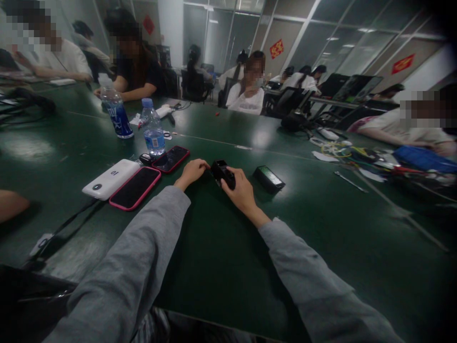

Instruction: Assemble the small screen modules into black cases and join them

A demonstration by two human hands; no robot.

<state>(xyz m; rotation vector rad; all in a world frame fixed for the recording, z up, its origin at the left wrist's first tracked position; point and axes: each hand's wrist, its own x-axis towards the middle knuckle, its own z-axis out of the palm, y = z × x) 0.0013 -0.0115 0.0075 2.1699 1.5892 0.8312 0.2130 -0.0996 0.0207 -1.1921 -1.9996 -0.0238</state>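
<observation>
Small black boxy device [222, 172] on dark green table [321, 214], between both hands. Clasped at right end by right hand [242, 191]. Long axis running left toward left hand [191, 173]: curled, just beside; grip impossible to tell.

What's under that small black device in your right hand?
The small black device sits low over the green table, but the right hand wraps its near side and the left hand meets its left end, so its underside and any gap beneath are hidden.
</observation>
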